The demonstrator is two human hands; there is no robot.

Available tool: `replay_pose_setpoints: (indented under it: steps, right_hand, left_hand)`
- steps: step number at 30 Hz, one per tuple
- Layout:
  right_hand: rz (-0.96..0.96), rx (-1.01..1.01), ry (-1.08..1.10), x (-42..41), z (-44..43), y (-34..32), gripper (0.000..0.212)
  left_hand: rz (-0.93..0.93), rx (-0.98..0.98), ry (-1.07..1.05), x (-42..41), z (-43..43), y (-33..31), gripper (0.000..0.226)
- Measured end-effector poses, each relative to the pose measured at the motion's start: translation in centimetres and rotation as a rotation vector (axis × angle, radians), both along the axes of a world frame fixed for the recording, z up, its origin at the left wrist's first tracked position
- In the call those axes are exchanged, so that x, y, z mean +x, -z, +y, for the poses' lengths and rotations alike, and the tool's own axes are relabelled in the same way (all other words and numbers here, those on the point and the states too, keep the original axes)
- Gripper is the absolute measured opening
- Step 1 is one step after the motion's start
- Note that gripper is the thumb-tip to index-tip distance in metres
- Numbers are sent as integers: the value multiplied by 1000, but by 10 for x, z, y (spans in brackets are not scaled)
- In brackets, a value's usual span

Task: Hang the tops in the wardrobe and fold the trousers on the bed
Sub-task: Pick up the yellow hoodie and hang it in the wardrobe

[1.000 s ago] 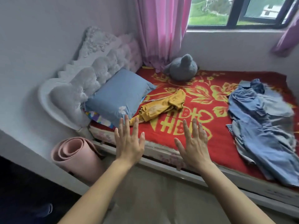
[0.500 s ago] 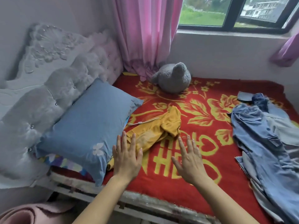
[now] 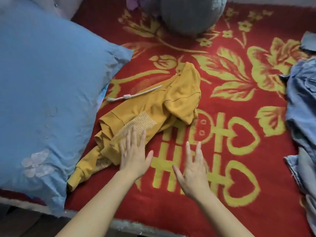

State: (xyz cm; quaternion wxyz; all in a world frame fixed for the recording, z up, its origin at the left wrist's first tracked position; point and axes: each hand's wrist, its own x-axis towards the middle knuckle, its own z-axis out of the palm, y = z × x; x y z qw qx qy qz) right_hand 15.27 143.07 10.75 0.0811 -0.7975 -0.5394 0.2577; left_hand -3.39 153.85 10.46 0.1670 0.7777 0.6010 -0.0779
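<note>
A crumpled mustard-yellow top (image 3: 153, 106) with a white drawstring lies on the red and gold bed cover (image 3: 239, 103), partly tucked under the pillow's corner. My left hand (image 3: 135, 154) is open, fingers straight, over the top's lower edge; whether it touches the cloth I cannot tell. My right hand (image 3: 193, 168) is open, fingers spread, over the bare cover just right of the top. Blue denim trousers (image 3: 302, 117) lie in a heap at the right edge, well away from both hands.
A large blue pillow (image 3: 51, 93) fills the left side. A grey plush toy (image 3: 191, 14) sits at the far middle of the bed. The bed's front edge (image 3: 136, 226) runs under my forearms.
The view has moved in close over the bed. Both open hands have reached forward, the left one arriving over the yellow top's lower edge.
</note>
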Motion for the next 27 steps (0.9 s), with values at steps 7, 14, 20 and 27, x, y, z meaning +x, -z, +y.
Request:
replay_pose_setpoints:
  steps: [7, 14, 20, 27]
  right_hand:
    - [-55, 237, 146, 22, 115, 88, 89]
    - [-343, 76, 28, 40, 210, 147, 80]
    - [-435, 127, -17, 54, 211, 151, 81]
    - [-311, 185, -75, 85, 210, 133, 78]
  left_hand:
    - [131, -40, -15, 34, 60, 129, 105]
    - [106, 141, 27, 35, 56, 169, 112]
    - [134, 90, 34, 34, 58, 166, 113]
    - [154, 74, 25, 33, 60, 165, 111]
